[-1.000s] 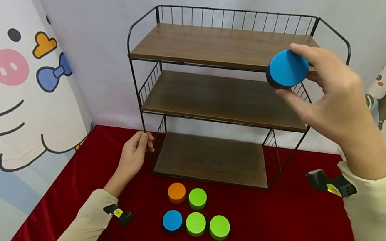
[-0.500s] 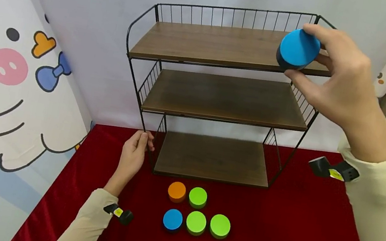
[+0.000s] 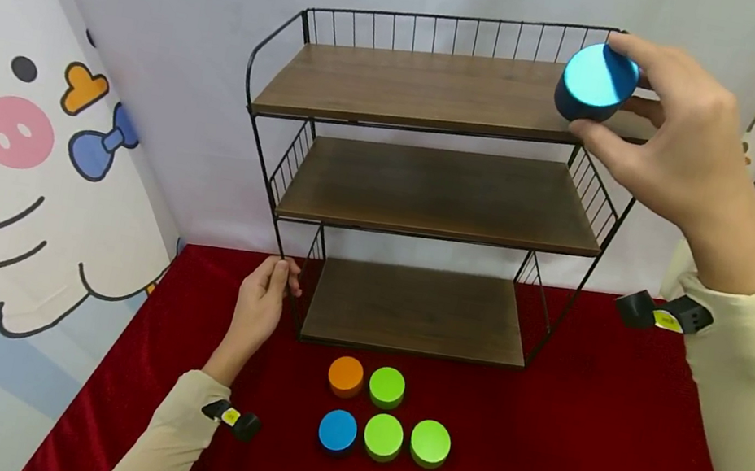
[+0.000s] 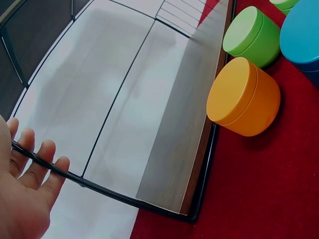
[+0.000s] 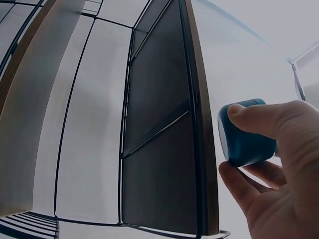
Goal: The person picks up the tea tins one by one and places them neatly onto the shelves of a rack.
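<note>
High at the right of the head view, my right hand [image 3: 690, 137] grips a round blue canister [image 3: 598, 77] between thumb and fingers. The canister is in front of the right end of the top board of a three-tier shelf rack [image 3: 438, 89]; whether it touches the board I cannot tell. In the right wrist view the blue canister [image 5: 249, 134] appears beside the board's edge. My left hand [image 3: 262, 295] holds the rack's left front post, and the left wrist view shows its fingers curled round the black metal rod [image 4: 114, 195].
On the red cloth [image 3: 571, 464] in front of the rack stand an orange canister [image 3: 345, 376], another blue canister [image 3: 337, 431] and three green canisters [image 3: 382, 437]. Black wire rails [image 3: 453, 36] edge the rack. A printed curtain [image 3: 16, 129] hangs at the left.
My right hand has moved up and slightly right with the blue canister, from below the top board's front edge to level with the board. The left hand stays on the post.
</note>
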A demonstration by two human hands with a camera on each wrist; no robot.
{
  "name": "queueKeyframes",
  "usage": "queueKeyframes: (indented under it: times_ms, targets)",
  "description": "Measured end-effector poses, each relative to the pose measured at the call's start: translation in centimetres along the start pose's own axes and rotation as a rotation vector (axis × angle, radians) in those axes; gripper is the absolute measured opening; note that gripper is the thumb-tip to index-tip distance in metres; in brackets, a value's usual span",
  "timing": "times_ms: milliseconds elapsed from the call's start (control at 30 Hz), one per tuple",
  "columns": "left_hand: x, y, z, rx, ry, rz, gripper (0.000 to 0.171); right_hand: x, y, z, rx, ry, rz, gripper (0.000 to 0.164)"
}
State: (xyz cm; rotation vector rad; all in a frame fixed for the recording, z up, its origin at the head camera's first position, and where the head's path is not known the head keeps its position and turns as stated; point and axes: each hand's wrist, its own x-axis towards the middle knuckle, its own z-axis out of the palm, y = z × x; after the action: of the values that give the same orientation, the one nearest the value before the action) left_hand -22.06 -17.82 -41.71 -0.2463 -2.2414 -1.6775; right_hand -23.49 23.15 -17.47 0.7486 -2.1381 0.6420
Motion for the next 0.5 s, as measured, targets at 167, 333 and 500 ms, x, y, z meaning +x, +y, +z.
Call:
queueKeyframes:
  times_ms: [167,333,500]
  targets:
    - [-0.01,-0.13,-0.09,0.001,0.009,-0.007,0.032,0.15,0.39,-0.1,-0.026,-0.032,0.042,0.068]
    - [0.12,-0.26,-0.03,-0.005,0.007,-0.002,0.032,0.05,0.64,-0.32,-0.039,-0.06,0.103,0.069]
    - [0.13,-0.18,0.0,0.008,0.003,0.003,0.031,-0.15,0.93,-0.25,-0.04,-0.087,0.132,0.07]
